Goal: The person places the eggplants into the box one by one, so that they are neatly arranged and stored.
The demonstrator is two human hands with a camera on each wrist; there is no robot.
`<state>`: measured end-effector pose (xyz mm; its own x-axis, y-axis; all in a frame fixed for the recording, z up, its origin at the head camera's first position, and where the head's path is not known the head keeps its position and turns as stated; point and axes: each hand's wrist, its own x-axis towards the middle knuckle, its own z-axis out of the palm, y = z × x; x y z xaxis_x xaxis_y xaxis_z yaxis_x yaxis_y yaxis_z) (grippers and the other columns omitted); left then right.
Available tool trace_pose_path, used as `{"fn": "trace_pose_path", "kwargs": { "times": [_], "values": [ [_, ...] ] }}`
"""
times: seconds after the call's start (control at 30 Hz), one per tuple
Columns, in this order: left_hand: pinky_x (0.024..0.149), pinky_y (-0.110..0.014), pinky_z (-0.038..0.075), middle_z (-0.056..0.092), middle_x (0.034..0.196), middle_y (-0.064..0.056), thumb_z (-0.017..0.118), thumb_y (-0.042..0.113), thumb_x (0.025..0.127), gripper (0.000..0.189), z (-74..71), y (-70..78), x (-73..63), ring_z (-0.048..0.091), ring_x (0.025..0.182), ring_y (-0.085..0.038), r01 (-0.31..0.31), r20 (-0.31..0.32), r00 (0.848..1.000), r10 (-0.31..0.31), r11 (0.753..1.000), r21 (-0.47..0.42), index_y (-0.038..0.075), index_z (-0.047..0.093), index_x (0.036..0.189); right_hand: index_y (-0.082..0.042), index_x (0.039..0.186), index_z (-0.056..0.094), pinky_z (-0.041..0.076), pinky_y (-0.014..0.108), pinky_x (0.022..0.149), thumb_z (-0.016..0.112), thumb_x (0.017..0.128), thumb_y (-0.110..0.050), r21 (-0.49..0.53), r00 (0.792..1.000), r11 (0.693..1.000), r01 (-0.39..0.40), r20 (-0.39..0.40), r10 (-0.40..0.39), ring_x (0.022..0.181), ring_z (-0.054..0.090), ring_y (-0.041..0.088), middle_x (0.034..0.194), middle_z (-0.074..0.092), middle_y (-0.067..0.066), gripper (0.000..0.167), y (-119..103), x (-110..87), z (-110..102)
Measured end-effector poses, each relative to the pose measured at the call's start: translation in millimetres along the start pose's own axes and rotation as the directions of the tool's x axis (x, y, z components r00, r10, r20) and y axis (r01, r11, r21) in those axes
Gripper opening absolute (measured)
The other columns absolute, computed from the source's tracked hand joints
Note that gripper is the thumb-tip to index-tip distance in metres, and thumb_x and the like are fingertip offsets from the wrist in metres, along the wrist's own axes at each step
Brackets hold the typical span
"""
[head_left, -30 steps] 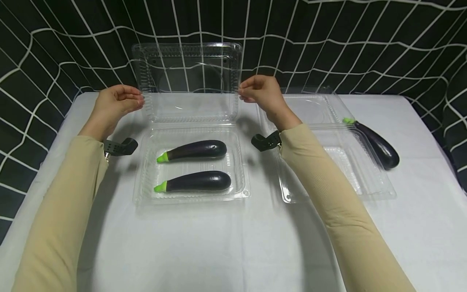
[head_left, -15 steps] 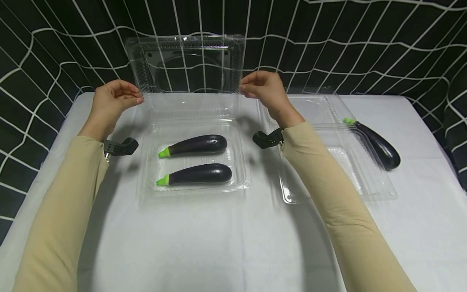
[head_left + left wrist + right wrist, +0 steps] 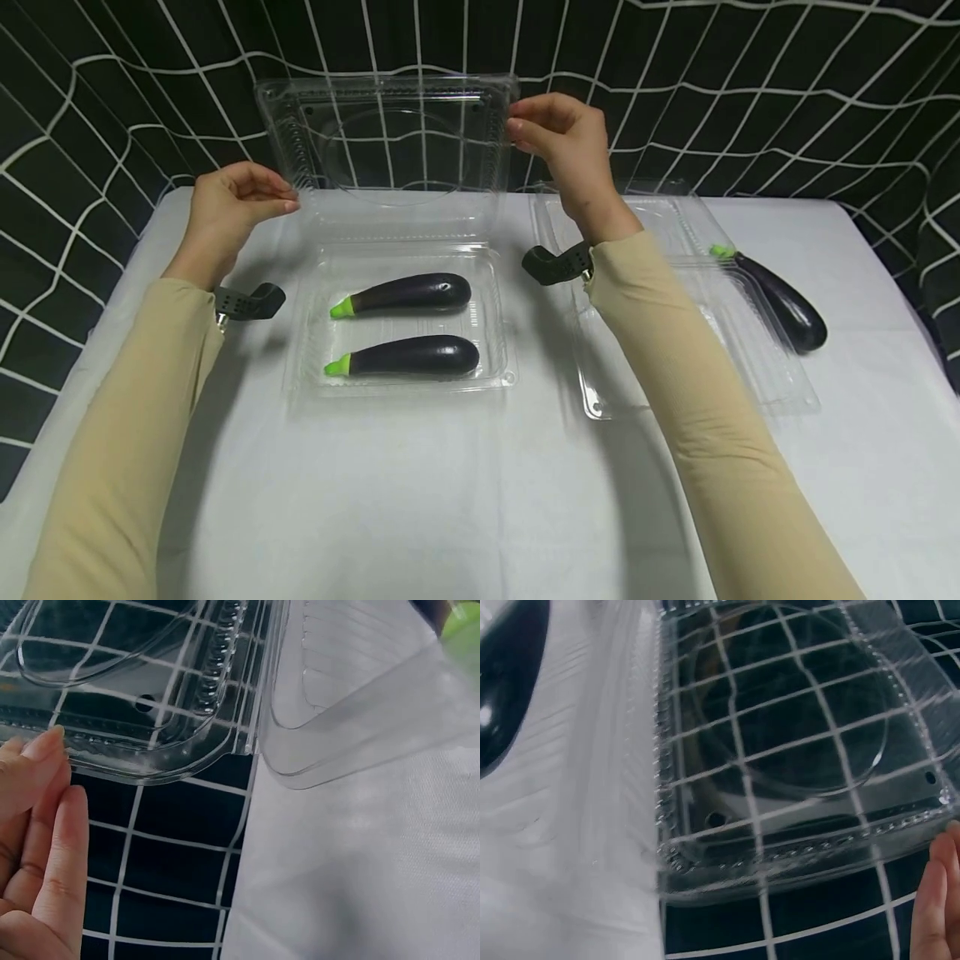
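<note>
In the head view, a clear plastic clamshell container (image 3: pixel 510 377) lies on the white cloth with its lid (image 3: pixel 393 167) raised nearly upright at the back. Two dark eggplants, an upper eggplant (image 3: pixel 420 292) and a lower eggplant (image 3: pixel 423 356), lie side by side in its base, green stems to the left. My left hand (image 3: pixel 236 204) pinches the lid's left edge low down; the left wrist view has its fingertips (image 3: pixel 46 746) at the rim. My right hand (image 3: pixel 573 150) grips the lid's right edge near the top corner; its fingers (image 3: pixel 934 900) show partly in the right wrist view.
To the right stands a second clear clamshell container (image 3: pixel 780 387), opened flat and partly covered by the right arm. A third eggplant (image 3: pixel 787 308) lies along its right side. White-lined dark netting (image 3: pixel 675 50) hangs behind the table.
The right hand has moved up along the lid's right edge to near the top corner. The container base has shifted slightly away. The left hand has barely moved.
</note>
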<state>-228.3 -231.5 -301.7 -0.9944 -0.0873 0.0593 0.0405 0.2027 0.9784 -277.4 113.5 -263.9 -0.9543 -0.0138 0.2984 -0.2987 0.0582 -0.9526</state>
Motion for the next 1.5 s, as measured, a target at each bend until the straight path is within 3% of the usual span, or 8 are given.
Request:
{"fn": "trace_pose_path", "kwargs": {
  "times": [0.17, 0.43, 0.53, 0.6, 0.7, 0.83, 1.17, 1.5],
  "values": [
    [0.075, -0.016, 0.051, 0.067, 0.084, 0.003, 0.071, -0.007, 0.078, 0.017, 2.0, -0.2, 0.2, 0.065, 0.081, -0.01, -0.045, -0.037, 0.998, 0.045, 0.999, -0.002, 0.006, 0.067, 0.088, -0.003, 0.089, 0.071, 0.051, 0.027, 0.082, 0.07, 0.083, -0.002, 0.003, 0.999, 1.0, 0.031, -0.025, -0.031, 0.082, 0.062, 0.017, 0.088, 0.066, 0.006, 0.006, -5.5, 3.0, 1.4],
    [0.078, -0.016, 0.049, 0.067, 0.085, 0.006, 0.07, 0.001, 0.083, 0.012, 1.2, -1.6, 0.8, 0.062, 0.084, -0.009, -0.045, -0.044, 0.998, 0.046, 0.999, 0.029, 0.009, 0.067, 0.091, -0.004, 0.088, 0.071, 0.051, 0.028, 0.083, 0.069, 0.084, -0.001, -0.037, 0.998, 0.997, 0.07, -0.002, -0.07, 0.083, 0.062, 0.017, 0.089, 0.066, 0.005, 0.005, -3.5, 2.5, -0.6],
    [0.079, -0.017, 0.05, 0.066, 0.087, 0.003, 0.067, 0.005, 0.086, 0.007, 1.1, 2.8, -0.1, 0.062, 0.085, -0.01, -0.051, -0.047, 0.998, 0.049, 0.998, -0.047, 0.008, 0.066, 0.093, -0.004, 0.088, 0.071, 0.05, 0.028, 0.082, 0.068, 0.085, -0.001, -0.058, 0.997, 0.995, 0.081, 0.006, -0.081, 0.083, 0.062, 0.017, 0.088, 0.066, 0.005, 0.005, -3.0, 1.9, -1.4],
    [0.08, -0.018, 0.051, 0.066, 0.088, 0.0, 0.066, 0.006, 0.088, 0.005, 1.1, 6.9, -0.4, 0.063, 0.086, -0.012, -0.063, -0.056, 0.997, 0.056, 0.988, -0.139, 0.006, 0.065, 0.093, -0.003, 0.088, 0.071, 0.05, 0.028, 0.082, 0.068, 0.085, 0.0, -0.056, 0.996, 0.995, 0.084, 0.012, -0.084, 0.083, 0.062, 0.017, 0.088, 0.066, 0.006, 0.006, -2.8, 1.4, -1.4],
    [0.08, -0.019, 0.052, 0.065, 0.089, -0.004, 0.065, 0.006, 0.088, 0.005, 0.6, 14.0, -0.5, 0.064, 0.087, -0.015, -0.08, -0.073, 0.995, 0.061, 0.956, -0.284, 0.002, 0.065, 0.092, -0.002, 0.089, 0.071, 0.05, 0.028, 0.082, 0.068, 0.085, 0.001, -0.062, 0.996, 0.994, 0.092, 0.025, -0.091, 0.084, 0.062, 0.018, 0.088, 0.066, 0.005, 0.006, -2.4, 1.1, -1.8],
    [0.081, -0.02, 0.052, 0.065, 0.091, -0.007, 0.064, 0.008, 0.089, 0.008, -1.0, 23.6, -2.0, 0.062, 0.089, -0.017, -0.089, -0.093, 0.994, 0.058, 0.926, -0.367, 0.0, 0.064, 0.092, -0.002, 0.09, 0.071, 0.051, 0.029, 0.084, 0.067, 0.085, 0.001, -0.057, 0.994, 0.994, 0.099, 0.051, -0.096, 0.085, 0.063, 0.018, 0.088, 0.066, 0.004, 0.007, -2.3, 1.2, -3.6],
    [0.089, -0.024, 0.049, 0.063, 0.097, -0.011, 0.063, 0.009, 0.09, 0.011, -3.2, 47.9, -5.2, 0.061, 0.093, -0.021, -0.205, -0.15, 0.976, 0.156, 0.889, -0.41, -0.001, 0.063, 0.096, -0.002, 0.086, 0.071, 0.05, 0.029, 0.082, 0.067, 0.084, 0.003, -0.007, 0.995, 0.997, 0.075, 0.073, -0.074, 0.083, 0.062, 0.019, 0.086, 0.067, 0.007, 0.007, -7.7, -4.5, -6.4],
    [0.084, -0.025, 0.051, 0.063, 0.09, -0.012, 0.064, 0.006, 0.089, 0.01, -1.6, 55.6, -18.2, 0.061, 0.087, -0.021, -0.233, -0.155, 0.971, 0.181, 0.861, -0.452, -0.003, 0.063, 0.087, -0.003, 0.083, 0.071, 0.051, 0.028, 0.08, 0.066, 0.084, 0.003, -0.059, 0.986, 0.99, 0.127, 0.116, -0.119, 0.083, 0.062, 0.02, 0.084, 0.068, 0.006, 0.008, -17.3, -15.7, -10.7]
  ]
}}
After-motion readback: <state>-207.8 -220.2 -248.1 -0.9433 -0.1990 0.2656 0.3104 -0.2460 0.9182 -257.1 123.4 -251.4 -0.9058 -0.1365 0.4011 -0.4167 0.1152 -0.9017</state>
